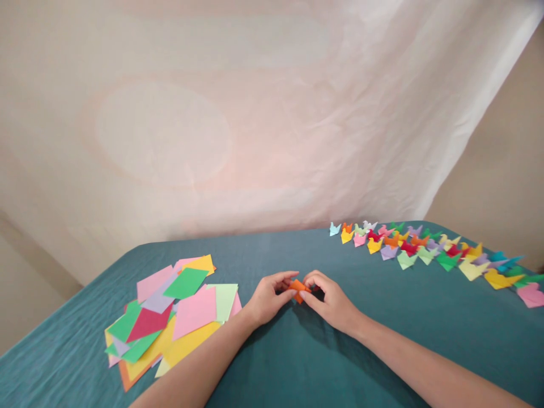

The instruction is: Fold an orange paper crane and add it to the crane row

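Observation:
Between my two hands, just over the middle of the table, is a small piece of folded orange origami paper [299,289]. My left hand [272,293] pinches its left side between thumb and fingers. On the right side, my right hand [326,296] grips it with thumb and curled fingers. Parts of the folds are covered by the fingertips, so the exact shape does not show.
A loose pile of coloured paper sheets [195,313] lies left of my left forearm. Rows of small folded paper birds [407,259] stand along the far right. Teal cloth [263,368] covers the table, and a pale sheet [272,124] hangs behind it.

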Tool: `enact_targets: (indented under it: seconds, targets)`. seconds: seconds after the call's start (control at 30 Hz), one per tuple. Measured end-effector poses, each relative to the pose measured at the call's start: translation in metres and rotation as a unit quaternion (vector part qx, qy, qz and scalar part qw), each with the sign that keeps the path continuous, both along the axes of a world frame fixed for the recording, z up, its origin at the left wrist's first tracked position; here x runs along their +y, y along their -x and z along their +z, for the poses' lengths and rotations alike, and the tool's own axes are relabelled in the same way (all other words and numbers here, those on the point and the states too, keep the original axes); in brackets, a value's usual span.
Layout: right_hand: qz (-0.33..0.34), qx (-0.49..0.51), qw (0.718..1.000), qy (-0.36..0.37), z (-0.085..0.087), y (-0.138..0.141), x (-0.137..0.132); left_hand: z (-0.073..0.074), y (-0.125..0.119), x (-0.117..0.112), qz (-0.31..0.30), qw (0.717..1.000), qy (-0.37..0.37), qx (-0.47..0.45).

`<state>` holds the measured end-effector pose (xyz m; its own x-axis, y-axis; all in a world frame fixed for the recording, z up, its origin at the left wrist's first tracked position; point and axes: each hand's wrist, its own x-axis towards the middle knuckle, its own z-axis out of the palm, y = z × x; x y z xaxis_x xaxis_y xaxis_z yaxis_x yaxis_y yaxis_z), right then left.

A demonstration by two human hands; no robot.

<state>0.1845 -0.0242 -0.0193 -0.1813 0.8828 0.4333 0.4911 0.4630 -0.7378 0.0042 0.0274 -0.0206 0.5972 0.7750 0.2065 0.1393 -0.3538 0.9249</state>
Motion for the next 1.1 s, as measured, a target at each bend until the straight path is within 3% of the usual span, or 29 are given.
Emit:
enact_targets:
  seconds: [0.1, 0.2, 0.43, 0.57, 0.77, 0.93, 1.1]
  targets:
    - [0.011, -0.013, 1.000, 0.003, 0.002, 0.000, -0.002, -0.003, -0.002, 0.000, -0.022, 0.997, 0.051, -0.052]
    - [-0.007, -0.025, 1.000, -0.001, 0.001, 0.000, -0.002, -0.002, -0.003, -0.001, -0.022, 0.997, 0.057, -0.051]
    - [-0.014, 0.001, 1.000, 0.026, 0.001, 0.000, -0.004, 0.013, 0.000, -0.006, 0.055, 0.991, -0.112, 0.051]
    - [-0.037, -0.027, 0.998, -0.048, -0.001, -0.002, -0.002, 0.018, 0.001, -0.008, 0.091, 0.976, -0.190, 0.059]
    - [-0.057, -0.121, 0.983, -0.129, -0.003, -0.007, 0.001, 0.015, 0.002, -0.012, 0.081, 0.950, -0.282, 0.109]
    - [-0.076, -0.270, 0.945, -0.168, 0.001, -0.007, -0.002, 0.015, 0.002, -0.015, 0.061, 0.920, -0.352, 0.162]
    - [-0.075, -0.354, 0.916, -0.171, 0.000, -0.004, -0.002, 0.014, 0.003, -0.013, 0.044, 0.899, -0.391, 0.193]
